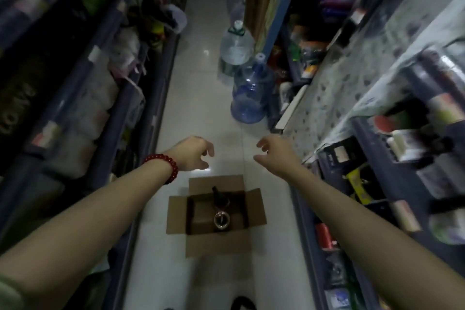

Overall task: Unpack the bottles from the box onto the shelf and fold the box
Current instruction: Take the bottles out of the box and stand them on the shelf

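Note:
An open brown cardboard box (177, 214) sits on the white tiled floor of a narrow shop aisle, its four flaps spread out. Inside stand two dark bottles: one (218, 196) at the back and one with a shiny round cap (221, 219) in front of it. My left hand (195, 155), with a red bead bracelet on the wrist, hovers above and beyond the box's left side, fingers apart and empty. My right hand (275, 155) hovers above the right side, also spread and empty. The shelf (327, 98) on the right has a patterned liner.
Two large water jugs, a blue one (251, 90) and a clear one (236, 48), stand on the floor ahead by the right shelving. Stocked shelves line both sides of the aisle. A dark shoe (242, 303) shows at the bottom edge.

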